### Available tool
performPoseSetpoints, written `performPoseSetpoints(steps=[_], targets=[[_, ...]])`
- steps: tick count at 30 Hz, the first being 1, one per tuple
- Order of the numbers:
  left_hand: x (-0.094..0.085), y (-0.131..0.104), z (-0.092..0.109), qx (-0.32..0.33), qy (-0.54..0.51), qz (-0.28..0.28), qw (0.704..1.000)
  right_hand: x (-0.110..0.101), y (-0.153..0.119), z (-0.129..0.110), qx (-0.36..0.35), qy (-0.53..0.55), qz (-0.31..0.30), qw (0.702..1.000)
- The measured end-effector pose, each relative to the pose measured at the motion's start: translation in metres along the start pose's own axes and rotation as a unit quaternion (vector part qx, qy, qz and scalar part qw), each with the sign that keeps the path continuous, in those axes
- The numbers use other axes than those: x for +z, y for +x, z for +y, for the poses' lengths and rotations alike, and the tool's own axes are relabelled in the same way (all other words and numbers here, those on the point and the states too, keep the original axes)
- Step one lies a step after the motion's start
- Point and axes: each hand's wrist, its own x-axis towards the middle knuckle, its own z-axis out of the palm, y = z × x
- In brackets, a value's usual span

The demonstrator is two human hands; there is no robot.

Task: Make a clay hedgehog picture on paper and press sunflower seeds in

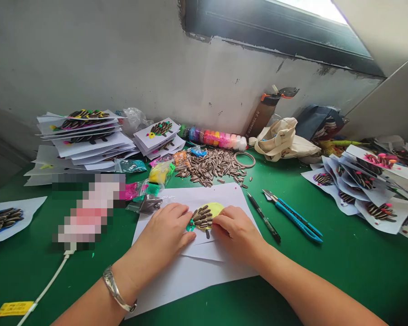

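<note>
White paper sheets (177, 280) lie on the green table, with a small picture made of striped sunflower seeds (202, 217) on yellow and green clay. My left hand (168, 226) rests at the picture's left side, thumb and forefinger apart around the green clay edge, steadying nothing lifted. At the right side, over the yellow clay (216, 208), my right hand (236, 228) has its fingertips pinched together; what they hold, if anything, is hidden. A short dark clay piece (207, 234) shows below the seeds.
Behind the paper lie loose seeds (212, 165), bagged clay (161, 174) and a tape ring (245, 160). A pen (264, 218) and blue cutter (294, 217) lie right. Stacked pictures (88, 149) stand left; more (363, 181) lie right. A bottle (263, 113) leans behind.
</note>
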Motion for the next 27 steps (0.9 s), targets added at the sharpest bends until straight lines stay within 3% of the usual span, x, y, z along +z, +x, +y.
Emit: performPoseSetpoints(steps=[10,17,23,27], targets=[[0.001,0.000,-0.001,0.004,-0.005,0.003,1.000,-0.003,0.002,0.000,0.016,-0.003,-0.008,1.000],[-0.004,0.001,0.004,-0.015,0.005,-0.026,1.000,-0.010,0.006,0.004,0.031,0.009,0.000,0.999],[-0.003,0.000,0.003,-0.026,0.021,-0.040,0.999,-0.028,0.051,0.023,0.041,-0.101,-0.010,0.994],[-0.002,-0.001,0.003,-0.028,0.025,-0.040,0.998,-0.020,0.084,0.032,0.034,-0.174,-0.038,0.983]])
